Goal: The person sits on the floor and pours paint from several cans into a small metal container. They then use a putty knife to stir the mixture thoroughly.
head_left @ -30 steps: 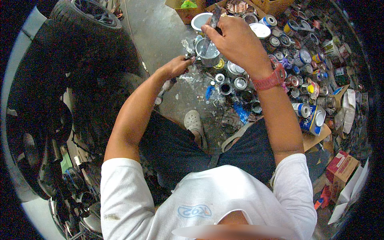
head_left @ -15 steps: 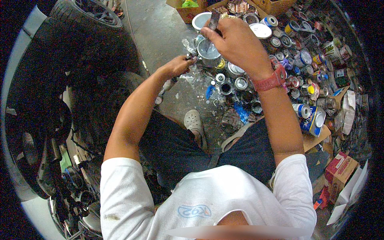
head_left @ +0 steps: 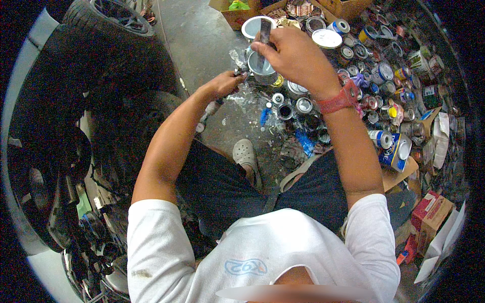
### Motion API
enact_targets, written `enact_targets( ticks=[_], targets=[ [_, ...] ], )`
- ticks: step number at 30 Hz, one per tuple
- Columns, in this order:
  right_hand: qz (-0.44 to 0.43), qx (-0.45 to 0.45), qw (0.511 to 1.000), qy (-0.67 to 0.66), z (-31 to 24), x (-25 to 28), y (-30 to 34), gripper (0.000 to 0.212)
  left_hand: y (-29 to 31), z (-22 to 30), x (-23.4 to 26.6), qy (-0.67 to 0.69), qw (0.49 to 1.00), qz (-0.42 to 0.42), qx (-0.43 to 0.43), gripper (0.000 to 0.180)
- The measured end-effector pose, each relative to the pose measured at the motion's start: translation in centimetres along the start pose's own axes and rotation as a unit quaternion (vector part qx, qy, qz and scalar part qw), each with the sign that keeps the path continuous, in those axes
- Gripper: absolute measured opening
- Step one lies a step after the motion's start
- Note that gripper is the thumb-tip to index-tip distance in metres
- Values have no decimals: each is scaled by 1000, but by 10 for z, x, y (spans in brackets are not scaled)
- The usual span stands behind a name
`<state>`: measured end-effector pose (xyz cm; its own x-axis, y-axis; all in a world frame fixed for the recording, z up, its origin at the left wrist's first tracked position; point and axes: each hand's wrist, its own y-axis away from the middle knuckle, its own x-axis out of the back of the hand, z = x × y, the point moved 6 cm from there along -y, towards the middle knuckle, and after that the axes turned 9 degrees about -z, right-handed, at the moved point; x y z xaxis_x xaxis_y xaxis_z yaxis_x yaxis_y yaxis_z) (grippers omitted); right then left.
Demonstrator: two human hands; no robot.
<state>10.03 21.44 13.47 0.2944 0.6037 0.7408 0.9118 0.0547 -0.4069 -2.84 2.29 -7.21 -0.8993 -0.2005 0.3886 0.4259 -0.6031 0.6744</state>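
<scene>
My left hand (head_left: 226, 84) is closed around what looks like a spray gun, mostly hidden by the fingers, with a fitting and small round gauge (head_left: 200, 127) below the hand. Just right of it stands an open round cup (head_left: 263, 76) with greyish liquid inside; whether it is joined to the gun I cannot tell. Above the cup, my right hand (head_left: 298, 55) pinches a flat, dark-stained stirring stick (head_left: 265, 30), its lower end inside the cup. A white tub (head_left: 251, 25) stands open just beyond.
Many paint cans (head_left: 382, 74) and jars crowd the floor on the right. Cardboard boxes (head_left: 235, 17) stand at the far side. A tyre (head_left: 108, 22) lies at the upper left. Near my feet are an open can (head_left: 285, 111) and a blue crumpled wrapper (head_left: 305, 144).
My right hand has shifted slightly left and down with the stirring stick, which now stands more upright in the cup. My left hand has stayed nearly still.
</scene>
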Motion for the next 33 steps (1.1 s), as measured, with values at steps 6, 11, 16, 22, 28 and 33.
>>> enact_targets(
  ticks=[6, 11, 16, 22, 28, 33],
  targets=[
    [21, -39, 995, 93, 6, -1, -1, 39, 2, 3, -1, 10, 1000, 6, -11, 52],
    [4, -18, 999, 39, 1, 0, 3, 40, -2, -1, 0, 36, 999, -1, -18, 52],
    [-11, -38, 997, 71, 1, -4, -2, 38, -8, -7, -2, 17, 1000, -12, -2, 60],
    [-19, -46, 999, 18, 2, -1, -2, 39, -4, -4, -2, 35, 999, 7, -26, 46],
    [5, -56, 997, 57, -3, 2, -1, 40, 1, 1, 0, -16, 1000, -4, 5, 62],
    [-26, -47, 998, 27, -3, 0, -1, 35, 1, 2, 3, -48, 999, 4, 5, 63]
  ],
)
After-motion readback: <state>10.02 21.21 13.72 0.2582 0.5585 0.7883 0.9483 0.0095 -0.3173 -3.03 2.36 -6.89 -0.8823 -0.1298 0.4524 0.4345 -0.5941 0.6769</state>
